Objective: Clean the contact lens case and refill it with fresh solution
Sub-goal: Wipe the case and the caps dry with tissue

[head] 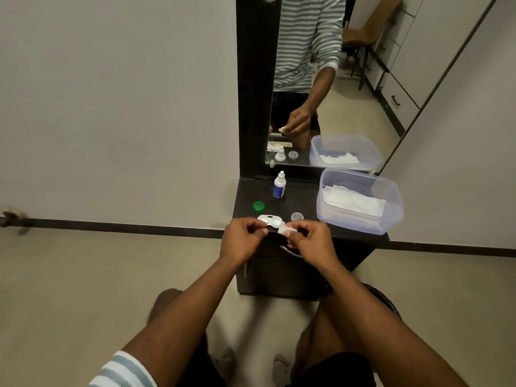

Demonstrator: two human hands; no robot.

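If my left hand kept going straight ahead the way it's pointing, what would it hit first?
Probably the contact lens case, which lies just past the left hand; its fingertips already seem to be at the case's near edge. Depth is unclear, though.

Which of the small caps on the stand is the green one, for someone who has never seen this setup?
Find the dark stand below the mirror. On its top, in front of the white solution bottle and left of the lens case, sits the green cap. It is opaque green, while the other loose cap is clear.
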